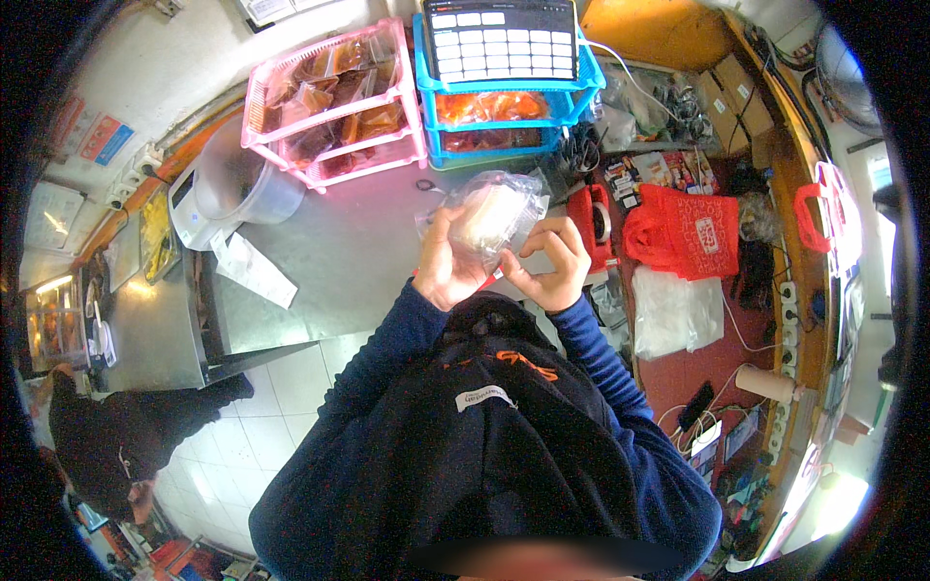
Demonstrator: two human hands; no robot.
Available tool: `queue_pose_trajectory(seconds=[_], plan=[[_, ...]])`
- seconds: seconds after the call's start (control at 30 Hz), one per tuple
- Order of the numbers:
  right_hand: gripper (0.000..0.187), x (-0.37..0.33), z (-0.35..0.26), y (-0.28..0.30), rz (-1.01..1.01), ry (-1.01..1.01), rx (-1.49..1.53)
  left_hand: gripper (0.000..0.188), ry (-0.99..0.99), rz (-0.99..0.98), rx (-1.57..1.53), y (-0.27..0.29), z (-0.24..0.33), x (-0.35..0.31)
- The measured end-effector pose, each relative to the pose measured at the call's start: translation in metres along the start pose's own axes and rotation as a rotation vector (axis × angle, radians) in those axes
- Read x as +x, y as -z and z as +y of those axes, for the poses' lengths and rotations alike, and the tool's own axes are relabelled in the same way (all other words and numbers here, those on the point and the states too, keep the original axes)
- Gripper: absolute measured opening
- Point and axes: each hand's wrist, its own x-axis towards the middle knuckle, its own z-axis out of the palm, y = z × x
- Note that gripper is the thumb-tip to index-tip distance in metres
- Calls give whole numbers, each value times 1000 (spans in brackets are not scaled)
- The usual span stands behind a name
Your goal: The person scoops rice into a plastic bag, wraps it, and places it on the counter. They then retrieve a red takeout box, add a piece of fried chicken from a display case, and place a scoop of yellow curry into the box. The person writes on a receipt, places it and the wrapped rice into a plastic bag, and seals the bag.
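Observation:
A clear plastic bag (494, 215) with something pale inside is held up in front of me, over the near edge of the steel table. My left hand (444, 266) is closed round its left side, thumb along the front. At the bag's lower right edge, the fingers of my right hand (554, 266) are curled, thumb and fingertips pinching the plastic. What the pale contents are, I cannot make out.
The steel table (339, 247) carries a pink rack (334, 121) and a blue rack (581, 92) of sauce-filled bags, a printer-like machine (199, 198) and a paper strip (254, 271). Red bags (678, 228) lie right. Another person (116, 436) stands lower left.

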Motion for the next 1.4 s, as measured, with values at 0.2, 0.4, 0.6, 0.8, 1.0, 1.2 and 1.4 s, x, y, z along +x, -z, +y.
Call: queue_pose_trajectory(seconds=[0.2, 0.4, 0.6, 0.8, 1.0, 1.2, 1.4], plan=[[32, -11, 38, 1, -170, -117, 141, 55, -9, 21, -15, 31, 4, 8], [26, -68, 182, -53, -121, -1114, 386, 50, -30, 137, 370, 122, 15, 24], [17, -116, 263, -108, -131, -1014, 322, 59, -244, 353, 1131, 198, -28, 65], [24, -70, 201, -73, -184, -927, 750, 66, -517, 397, 1840, 200, -17, 55], [27, -95, 118, -92, -462, -639, 68, 60, -862, 160, 1927, 167, -6, 38], [15, -126, 179, -35, -74, -294, -313, 71, -745, -127, 2094, 164, -16, 36], [15, -128, 286, 74, 120, -1669, 399, 75, -732, -79, 1991, 172, -25, 33]])
